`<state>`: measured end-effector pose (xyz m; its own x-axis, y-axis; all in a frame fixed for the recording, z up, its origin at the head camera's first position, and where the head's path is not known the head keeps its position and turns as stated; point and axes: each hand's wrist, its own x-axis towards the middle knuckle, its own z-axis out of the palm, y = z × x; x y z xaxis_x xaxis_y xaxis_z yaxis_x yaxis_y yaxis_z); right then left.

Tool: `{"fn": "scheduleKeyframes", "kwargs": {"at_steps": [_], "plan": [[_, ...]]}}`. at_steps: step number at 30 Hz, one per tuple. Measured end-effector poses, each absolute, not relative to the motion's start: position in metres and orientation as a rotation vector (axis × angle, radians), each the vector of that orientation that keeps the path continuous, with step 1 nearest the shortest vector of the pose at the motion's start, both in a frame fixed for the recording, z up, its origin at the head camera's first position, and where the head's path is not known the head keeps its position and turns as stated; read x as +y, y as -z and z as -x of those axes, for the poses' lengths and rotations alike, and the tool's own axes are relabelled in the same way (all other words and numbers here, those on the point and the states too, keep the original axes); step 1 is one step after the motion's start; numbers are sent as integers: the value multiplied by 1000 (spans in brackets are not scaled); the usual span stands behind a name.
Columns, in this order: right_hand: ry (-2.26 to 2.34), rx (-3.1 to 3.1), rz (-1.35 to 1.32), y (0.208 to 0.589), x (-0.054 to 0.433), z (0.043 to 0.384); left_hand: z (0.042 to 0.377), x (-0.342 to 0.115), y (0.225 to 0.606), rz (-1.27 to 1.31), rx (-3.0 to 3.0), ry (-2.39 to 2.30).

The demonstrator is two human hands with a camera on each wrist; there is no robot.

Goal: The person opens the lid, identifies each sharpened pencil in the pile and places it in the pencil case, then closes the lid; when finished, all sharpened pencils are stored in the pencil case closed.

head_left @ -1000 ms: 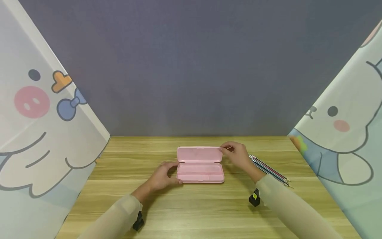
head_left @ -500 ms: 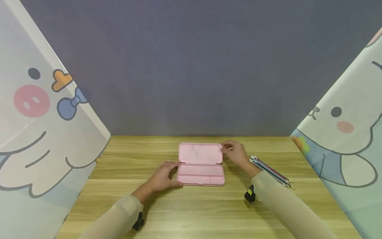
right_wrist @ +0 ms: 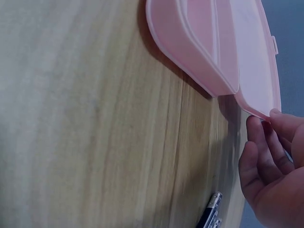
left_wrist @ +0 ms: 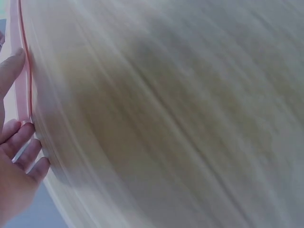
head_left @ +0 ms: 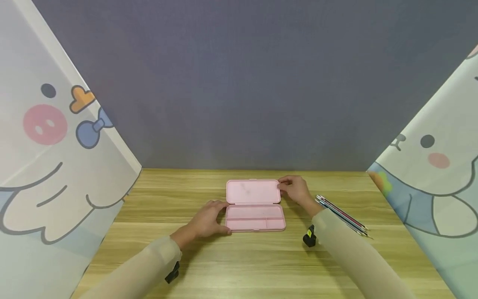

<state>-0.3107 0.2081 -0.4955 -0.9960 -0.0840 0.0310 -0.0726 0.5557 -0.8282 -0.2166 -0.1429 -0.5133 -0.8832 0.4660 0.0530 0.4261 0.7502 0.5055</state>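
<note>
A pink pencil case [head_left: 246, 224] lies opened on the table, its lid [head_left: 253, 191] folded back toward the wall. Thin dividers split the tray into compartments, and I see nothing in them. My left hand [head_left: 207, 219] grips the left end of the tray, thumb at the front corner and fingers at the back. At the lid's right edge, my right hand [head_left: 297, 191] pinches the rim between thumb and fingers. The right wrist view shows that thumb [right_wrist: 285, 124] on the inner side of the lid, with fingertips behind it.
Several pencils [head_left: 341, 216] lie in a slanted bundle to the right, close by the right forearm. The wooden table [head_left: 254, 265] ends at a dark grey wall [head_left: 246, 91]. Cartoon-printed panels [head_left: 48, 174] stand on both sides.
The lid has swung back and down, away from the tray, with my right hand on its edge. My left hand keeps its hold. The head view has shifted slightly.
</note>
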Motion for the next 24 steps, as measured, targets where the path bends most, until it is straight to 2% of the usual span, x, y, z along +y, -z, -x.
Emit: {"fn": "scheduleKeyframes", "kwargs": {"at_steps": [8, 16, 24], "plan": [[1445, 2693, 92, 492, 210, 311, 218, -140, 508, -746, 2857, -715], [1450, 2709, 213, 480, 227, 301, 217, -137, 504, -692, 2847, -708], [1344, 2792, 295, 466, 267, 283, 216, -140, 501, -673, 2811, -730]]}}
